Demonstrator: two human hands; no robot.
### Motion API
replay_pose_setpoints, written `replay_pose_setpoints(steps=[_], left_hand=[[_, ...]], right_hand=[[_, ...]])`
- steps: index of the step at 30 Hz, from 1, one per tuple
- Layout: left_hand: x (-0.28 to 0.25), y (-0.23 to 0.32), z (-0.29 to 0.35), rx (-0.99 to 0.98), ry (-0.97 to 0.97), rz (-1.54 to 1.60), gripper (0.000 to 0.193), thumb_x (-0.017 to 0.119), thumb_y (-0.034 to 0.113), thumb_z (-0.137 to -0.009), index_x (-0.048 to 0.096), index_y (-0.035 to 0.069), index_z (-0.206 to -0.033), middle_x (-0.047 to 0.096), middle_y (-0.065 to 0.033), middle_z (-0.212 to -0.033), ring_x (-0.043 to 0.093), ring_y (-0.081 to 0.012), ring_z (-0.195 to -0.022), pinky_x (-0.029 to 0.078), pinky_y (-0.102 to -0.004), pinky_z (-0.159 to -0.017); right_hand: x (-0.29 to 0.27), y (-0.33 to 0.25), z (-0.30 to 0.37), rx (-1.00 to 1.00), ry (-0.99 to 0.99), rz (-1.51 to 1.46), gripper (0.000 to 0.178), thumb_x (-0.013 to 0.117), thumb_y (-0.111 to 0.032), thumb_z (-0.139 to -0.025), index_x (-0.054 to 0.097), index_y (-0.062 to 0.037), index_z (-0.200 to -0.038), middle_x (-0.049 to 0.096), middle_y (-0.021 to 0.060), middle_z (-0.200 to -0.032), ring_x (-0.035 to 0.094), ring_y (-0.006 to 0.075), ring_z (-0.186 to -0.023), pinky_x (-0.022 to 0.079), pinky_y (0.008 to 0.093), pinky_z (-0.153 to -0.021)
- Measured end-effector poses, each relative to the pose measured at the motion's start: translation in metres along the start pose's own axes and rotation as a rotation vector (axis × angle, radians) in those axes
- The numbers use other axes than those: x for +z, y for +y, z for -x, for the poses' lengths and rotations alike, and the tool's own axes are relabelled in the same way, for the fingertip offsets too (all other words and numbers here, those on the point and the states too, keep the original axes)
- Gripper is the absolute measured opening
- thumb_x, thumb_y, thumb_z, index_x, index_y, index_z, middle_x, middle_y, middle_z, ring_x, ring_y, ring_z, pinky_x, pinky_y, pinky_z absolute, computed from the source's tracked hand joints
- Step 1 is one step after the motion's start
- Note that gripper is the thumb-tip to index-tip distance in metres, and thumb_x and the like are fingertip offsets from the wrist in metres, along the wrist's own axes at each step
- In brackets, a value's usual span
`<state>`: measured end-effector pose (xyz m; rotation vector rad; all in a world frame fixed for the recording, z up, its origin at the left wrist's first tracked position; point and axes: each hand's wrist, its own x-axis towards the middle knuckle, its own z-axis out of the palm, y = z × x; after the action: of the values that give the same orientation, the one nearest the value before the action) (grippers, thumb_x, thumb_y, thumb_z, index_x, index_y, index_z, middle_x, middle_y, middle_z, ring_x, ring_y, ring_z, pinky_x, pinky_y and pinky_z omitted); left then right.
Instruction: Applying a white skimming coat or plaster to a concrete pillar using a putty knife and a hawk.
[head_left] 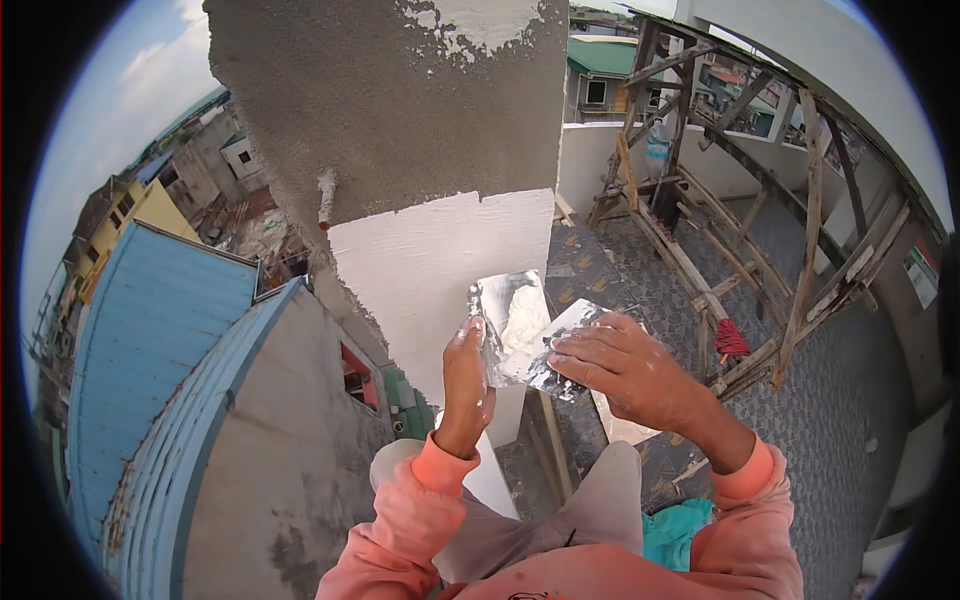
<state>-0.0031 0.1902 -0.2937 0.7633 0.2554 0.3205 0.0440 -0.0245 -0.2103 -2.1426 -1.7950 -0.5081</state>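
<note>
My left hand (465,385) grips a flat metal putty plate (495,298) by its left side. A mound of white putty (522,322) lies on the plate. My right hand (635,372) holds a thin metal scraper blade (572,322), smeared with putty, with the fingers laid over its face. The blade meets or overlaps the plate's right edge; whether they touch I cannot tell. Just beyond both hands stands a masonry wall, with rough grey cement (400,130) above and a smooth white coat (430,255) below. White smears mark my fingers.
A short pipe stub (326,200) sticks out of the wall's left part. Left and below are a blue metal roof (160,320) and a neighbouring concrete wall (270,450). Wooden scaffolding (800,230) stands right on a patterned floor (830,450). Turquoise cloth (678,535) lies beside my leg.
</note>
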Motion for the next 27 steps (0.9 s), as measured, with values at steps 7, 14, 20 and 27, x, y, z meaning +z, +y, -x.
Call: replay_pose_setpoints(steps=[7,14,20,27], left_hand=[[-0.007,0.002,0.000,-0.061,-0.006,0.005,0.032,0.039,0.019,-0.102,0.050,-0.004,-0.122,0.062,-0.0136,-0.111,0.064,-0.0229,-0.097,0.052,-0.0367,-0.085],[0.002,0.017,-0.002,-0.213,0.048,0.044,0.035,0.039,0.022,-0.102,0.050,-0.003,-0.123,0.062,-0.0152,-0.115,0.064,-0.0249,-0.101,0.052,-0.0418,-0.090],[0.014,0.051,0.005,-0.155,0.013,0.001,0.035,0.039,0.022,-0.101,0.049,-0.002,-0.125,0.062,-0.0148,-0.116,0.064,-0.0249,-0.101,0.052,-0.0420,-0.090],[0.011,0.048,0.013,-0.130,-0.073,0.068,0.035,0.039,0.021,-0.102,0.049,-0.003,-0.125,0.062,-0.0134,-0.115,0.064,-0.0236,-0.100,0.052,-0.0385,-0.089]], right_hand=[[-0.011,0.014,-0.019,-0.156,-0.169,0.013,0.038,0.057,-0.004,-0.082,0.060,-0.0100,-0.119,0.060,0.0083,-0.122,0.056,0.0236,-0.115,0.037,0.0418,-0.100],[-0.061,0.058,-0.069,-0.267,-0.392,-0.202,0.039,0.054,0.001,-0.077,0.062,-0.0052,-0.114,0.065,0.0150,-0.111,0.062,0.0331,-0.101,0.048,0.0466,-0.084],[-0.136,0.068,-0.103,0.153,-0.226,-0.337,0.024,0.050,-0.003,-0.089,0.058,0.0019,-0.111,0.063,0.0172,-0.083,0.056,0.0243,-0.069,0.046,0.0358,-0.068],[-0.176,0.084,-0.163,0.255,0.474,0.081,0.026,0.047,-0.003,-0.095,0.059,0.0001,-0.117,0.061,0.0131,-0.081,0.053,0.0172,-0.068,0.044,0.0282,-0.067]])
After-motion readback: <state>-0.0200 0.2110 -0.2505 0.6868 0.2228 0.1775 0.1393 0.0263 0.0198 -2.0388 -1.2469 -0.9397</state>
